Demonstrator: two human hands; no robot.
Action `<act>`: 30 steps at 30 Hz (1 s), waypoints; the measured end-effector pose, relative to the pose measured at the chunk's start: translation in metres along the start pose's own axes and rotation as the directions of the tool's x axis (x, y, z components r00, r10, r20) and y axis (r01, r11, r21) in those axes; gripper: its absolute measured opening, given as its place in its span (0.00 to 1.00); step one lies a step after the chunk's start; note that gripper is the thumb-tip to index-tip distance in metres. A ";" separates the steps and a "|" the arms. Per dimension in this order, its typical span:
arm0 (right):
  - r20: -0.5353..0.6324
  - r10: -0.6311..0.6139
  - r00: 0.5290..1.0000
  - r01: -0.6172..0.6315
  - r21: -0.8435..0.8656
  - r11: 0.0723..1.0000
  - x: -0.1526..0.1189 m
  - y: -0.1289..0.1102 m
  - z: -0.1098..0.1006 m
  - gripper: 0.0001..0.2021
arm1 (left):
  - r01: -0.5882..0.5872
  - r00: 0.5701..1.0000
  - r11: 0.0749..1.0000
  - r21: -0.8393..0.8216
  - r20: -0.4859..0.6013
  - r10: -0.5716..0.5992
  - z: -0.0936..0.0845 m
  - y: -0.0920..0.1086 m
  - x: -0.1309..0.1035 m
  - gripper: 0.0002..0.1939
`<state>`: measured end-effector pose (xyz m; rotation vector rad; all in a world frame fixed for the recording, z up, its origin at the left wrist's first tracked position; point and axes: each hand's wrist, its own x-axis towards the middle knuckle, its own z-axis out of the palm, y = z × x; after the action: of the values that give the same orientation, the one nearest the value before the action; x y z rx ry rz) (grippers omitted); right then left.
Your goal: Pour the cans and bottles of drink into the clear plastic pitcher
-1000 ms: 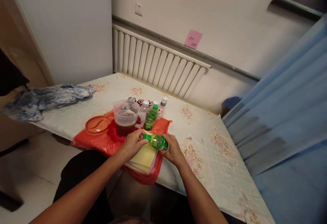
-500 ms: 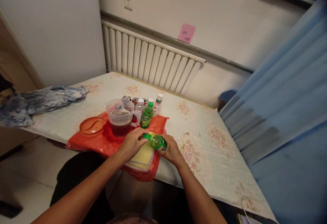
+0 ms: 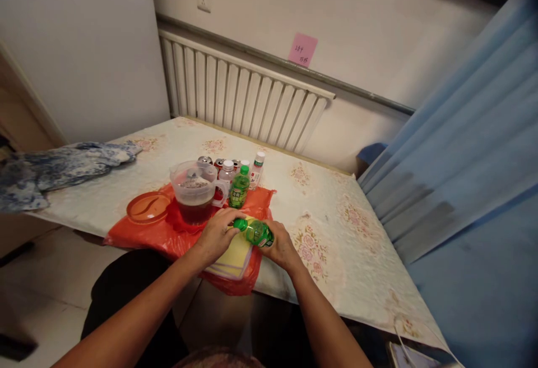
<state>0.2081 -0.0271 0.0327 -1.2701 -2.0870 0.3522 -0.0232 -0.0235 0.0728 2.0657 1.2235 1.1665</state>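
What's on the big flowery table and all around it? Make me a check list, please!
Surface: flowery cover, partly under red plastic.
Things: tilted green bottle, held; jug of dark drink nearby.
Clutter: cans behind the jug; patterned cloth at the left.
Hands: left hand on the bottle's cap, right hand around its base.
Cables: pale cord, near right corner.
Surroundings: radiator, blue curtain.

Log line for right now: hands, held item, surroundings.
left hand: at green cap | right hand: around tilted green bottle | nearby: pitcher with dark liquid, upright green bottle, orange lid
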 end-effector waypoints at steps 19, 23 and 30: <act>0.010 0.073 0.997 -0.074 0.142 0.987 -0.001 0.005 0.005 0.22 | 0.068 0.997 0.991 -0.111 -0.025 -0.072 0.011 0.005 0.010 0.15; -0.036 0.156 0.987 -0.134 0.345 0.929 0.006 0.015 0.006 0.30 | 0.108 0.988 0.983 -0.147 -0.093 -0.123 0.017 -0.006 0.013 0.20; -0.030 0.376 0.926 -0.243 0.715 0.656 0.053 0.044 0.012 0.32 | 0.174 0.984 0.978 0.115 0.002 -0.176 0.063 -0.078 -0.006 0.12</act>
<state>0.2138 0.0413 0.0212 -1.1062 -1.3362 1.0444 -0.0084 0.0111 -0.0201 1.9948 1.4648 1.0235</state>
